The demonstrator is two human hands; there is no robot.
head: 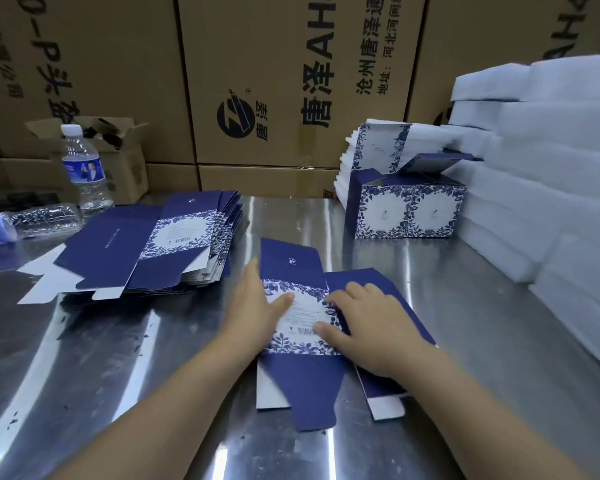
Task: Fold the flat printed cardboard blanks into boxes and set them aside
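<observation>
Both hands blur and cover much of the flat blank (pixel 303 311), which lies mid-tabletop (pixel 118 358) toward the near edge. Its long axis runs from the near edge to the far edge, with the logo flap pointing away. The left hand (pixel 257 306) lies flat, fingers straight, on the blank's left edge. The right hand (pixel 364 323) rests on the blank with bent fingers, and I cannot tell whether it pinches a fold. A stack of blanks (pixel 146 251) sits toward the left edge.
</observation>
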